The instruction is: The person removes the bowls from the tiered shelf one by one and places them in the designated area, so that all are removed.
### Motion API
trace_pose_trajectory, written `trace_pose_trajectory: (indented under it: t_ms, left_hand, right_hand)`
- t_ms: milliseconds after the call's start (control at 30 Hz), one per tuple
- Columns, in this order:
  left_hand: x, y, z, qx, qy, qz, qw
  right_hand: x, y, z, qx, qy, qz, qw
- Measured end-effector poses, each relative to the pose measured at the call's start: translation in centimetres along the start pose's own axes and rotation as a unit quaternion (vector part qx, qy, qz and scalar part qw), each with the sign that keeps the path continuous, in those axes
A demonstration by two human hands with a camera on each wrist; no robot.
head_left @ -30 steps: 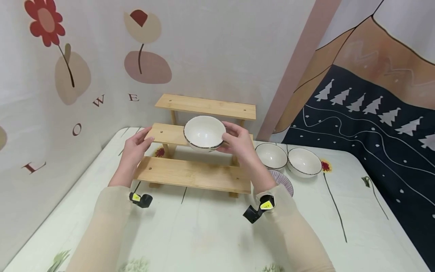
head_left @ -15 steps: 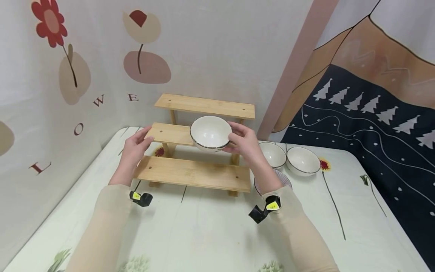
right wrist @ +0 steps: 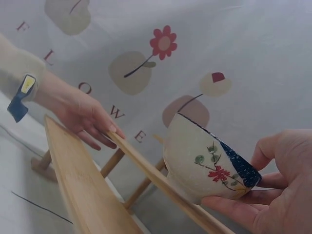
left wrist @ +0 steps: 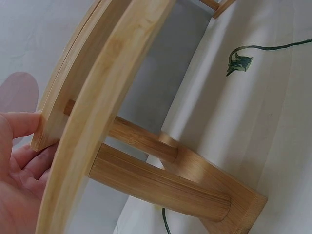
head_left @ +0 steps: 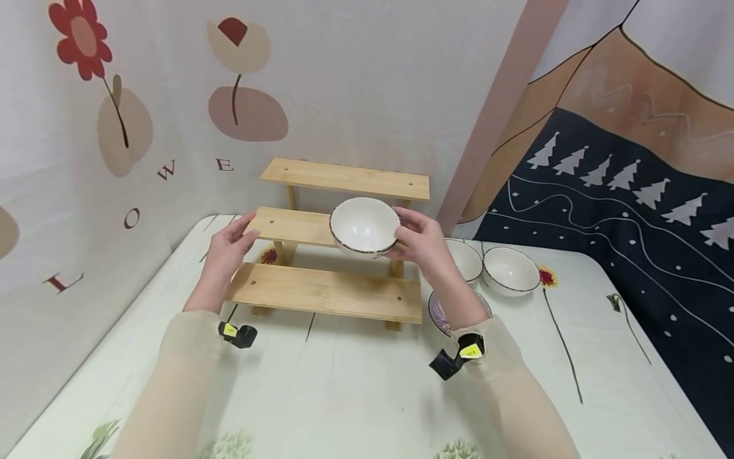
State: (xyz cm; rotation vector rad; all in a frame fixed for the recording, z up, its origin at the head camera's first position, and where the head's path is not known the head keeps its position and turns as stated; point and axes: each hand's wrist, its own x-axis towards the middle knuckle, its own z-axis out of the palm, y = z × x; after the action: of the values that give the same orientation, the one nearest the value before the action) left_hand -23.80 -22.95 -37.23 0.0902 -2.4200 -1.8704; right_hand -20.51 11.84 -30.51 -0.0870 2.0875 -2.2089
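Note:
My right hand grips a white bowl by its right side, thumb at the dark rim and fingers beneath. The bowl is over the right half of the middle board of a three-step wooden shelf rack. In the right wrist view the bowl is slightly tilted, its foot close at the board's edge, with a red flower and a blue patch on its side. My left hand pinches the left end of the middle board. In the left wrist view the thumb lies over the board, with fingers curled below.
Right of the rack stand two more white bowls, one partly behind my right arm and one farther right. A purple-striped dish lies in front, partly covered by the forearm. A printed cloth wall rises close behind the rack.
The bowl in my right hand has slid rightward along the middle board, and the right arm has shifted right with it. My left hand has stayed on the board's end.

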Motion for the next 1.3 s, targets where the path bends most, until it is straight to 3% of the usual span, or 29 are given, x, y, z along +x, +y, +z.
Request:
trace_pose_trajectory:
  t_ms: [1300]
  left_hand:
    - [0.0,-0.1,0.0,0.012,0.002,0.004,0.9999]
  right_hand:
    - [-2.7,-0.9,-4.5,-0.085,0.016,0.010,0.9962]
